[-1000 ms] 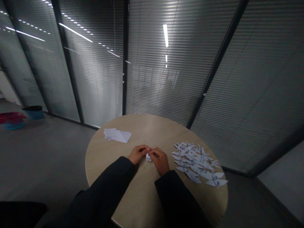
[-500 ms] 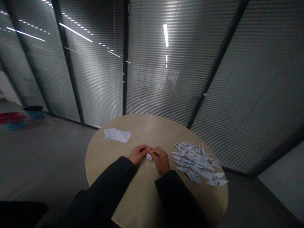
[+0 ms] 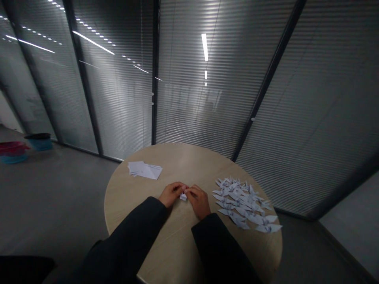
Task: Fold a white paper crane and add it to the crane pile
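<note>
"What's carrying everything here?"

"A round table (image 3: 180,157) with a pale wood-grain top."

"And on it?"

"Toward the table's far left, a small stack of white paper sheets (image 3: 145,170), slightly fanned, the top one showing crease lines."

"Anything on the other side?"

"Toward its right rim, a wide pile of white origami paper cranes (image 3: 244,205), lying flat and overlapping, the nearest just inside the edge."

"Anything lower down?"

"The grey floor (image 3: 59,197). Well left of the table stand a blue tub with a dark rim (image 3: 40,143) and stacked red and blue basins (image 3: 13,153)."
</note>
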### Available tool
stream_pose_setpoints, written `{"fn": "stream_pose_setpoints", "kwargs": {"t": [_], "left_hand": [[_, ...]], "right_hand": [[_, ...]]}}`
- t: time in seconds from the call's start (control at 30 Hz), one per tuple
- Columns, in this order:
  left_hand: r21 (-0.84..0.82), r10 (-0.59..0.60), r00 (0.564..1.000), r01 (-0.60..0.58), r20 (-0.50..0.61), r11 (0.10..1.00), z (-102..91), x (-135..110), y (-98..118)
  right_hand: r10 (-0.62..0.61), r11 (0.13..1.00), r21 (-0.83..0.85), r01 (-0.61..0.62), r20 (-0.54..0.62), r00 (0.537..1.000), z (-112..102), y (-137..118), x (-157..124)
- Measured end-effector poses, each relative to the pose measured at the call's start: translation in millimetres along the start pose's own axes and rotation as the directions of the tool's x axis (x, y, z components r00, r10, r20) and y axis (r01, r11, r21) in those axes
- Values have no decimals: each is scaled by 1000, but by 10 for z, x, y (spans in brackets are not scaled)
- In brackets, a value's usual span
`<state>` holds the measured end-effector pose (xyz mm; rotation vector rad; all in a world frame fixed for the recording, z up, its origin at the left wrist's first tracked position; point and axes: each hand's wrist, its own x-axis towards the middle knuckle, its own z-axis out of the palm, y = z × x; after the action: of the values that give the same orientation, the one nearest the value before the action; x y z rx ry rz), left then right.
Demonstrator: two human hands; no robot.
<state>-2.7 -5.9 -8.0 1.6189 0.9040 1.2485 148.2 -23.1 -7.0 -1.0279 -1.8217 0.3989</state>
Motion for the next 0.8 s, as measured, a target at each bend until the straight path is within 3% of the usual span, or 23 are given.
{"fn": "stream_pose_setpoints", "kwargs": {"t": [0.8], "left_hand": [[36,-2,1000,1,31,999,-13,3,-11]], "right_hand": [[23,1000,-9,-23,-1,1000,20,-22,1]]}}
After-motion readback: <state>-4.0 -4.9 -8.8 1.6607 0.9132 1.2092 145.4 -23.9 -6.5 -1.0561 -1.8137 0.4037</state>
